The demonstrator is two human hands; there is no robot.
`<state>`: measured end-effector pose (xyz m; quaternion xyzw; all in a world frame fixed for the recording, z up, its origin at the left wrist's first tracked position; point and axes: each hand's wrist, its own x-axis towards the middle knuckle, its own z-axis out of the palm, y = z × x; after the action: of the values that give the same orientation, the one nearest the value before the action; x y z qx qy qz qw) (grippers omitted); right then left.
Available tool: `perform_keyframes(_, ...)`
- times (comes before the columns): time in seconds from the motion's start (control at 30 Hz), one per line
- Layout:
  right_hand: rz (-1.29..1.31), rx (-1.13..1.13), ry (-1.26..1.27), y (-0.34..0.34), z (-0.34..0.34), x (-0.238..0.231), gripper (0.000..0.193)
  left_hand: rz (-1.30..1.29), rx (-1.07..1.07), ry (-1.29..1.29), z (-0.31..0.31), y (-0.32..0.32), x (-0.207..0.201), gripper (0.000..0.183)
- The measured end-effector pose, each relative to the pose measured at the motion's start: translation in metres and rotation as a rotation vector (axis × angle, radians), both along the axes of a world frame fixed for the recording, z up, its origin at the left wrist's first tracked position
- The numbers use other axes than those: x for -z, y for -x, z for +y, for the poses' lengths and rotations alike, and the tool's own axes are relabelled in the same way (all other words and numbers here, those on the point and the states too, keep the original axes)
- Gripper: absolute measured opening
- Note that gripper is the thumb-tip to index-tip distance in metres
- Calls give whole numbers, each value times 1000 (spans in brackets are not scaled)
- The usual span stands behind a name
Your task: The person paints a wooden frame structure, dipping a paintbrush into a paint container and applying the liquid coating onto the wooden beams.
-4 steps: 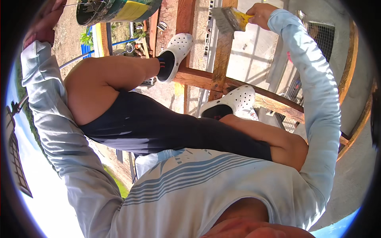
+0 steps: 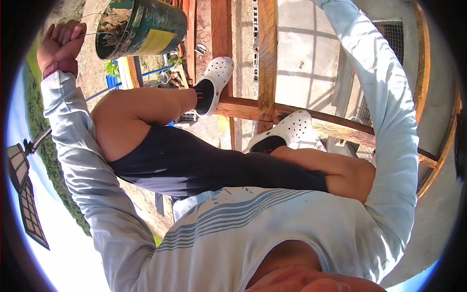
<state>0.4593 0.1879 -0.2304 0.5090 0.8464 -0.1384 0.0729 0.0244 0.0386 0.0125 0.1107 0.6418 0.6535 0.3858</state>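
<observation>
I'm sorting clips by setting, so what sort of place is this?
Probably an outdoor building site, perhaps a half-built structure. Crossing timber beams make an open frame, bare concrete shows beyond, and a stained bucket hangs by its wire from the left hand.

L fingers (image 2: pixel 61 32) grip wire hndl (image 2: pixel 93 33) | grn bucket (image 2: pixel 165 27) w/ ylw patch | wht clogs (image 2: pixel 220 73) nr beams (image 2: pixel 267 58)

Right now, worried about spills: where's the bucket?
In the head view's upper left, the bucket is right of the left hand holding its wire handle.
</observation>
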Motion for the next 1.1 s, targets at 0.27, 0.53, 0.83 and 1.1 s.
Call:
perform_keyframes(0.27,103,-163,194,-17,-85,-2,33,-123,52,-12,-9,-10,-3,37)
perform_keyframes(0.53,-9,-187,946,-17,-100,-40,31,-14,64,20,-8,-29,-20,39)
perform_keyframes(0.83,342,199,-70,3,44,43,27,-205,120,-47,-4,-55,-9,42)
perform_keyframes(1.1,214,-285,529,-43,-97,2,24,-232,222,-39,1,-59,-20,42)
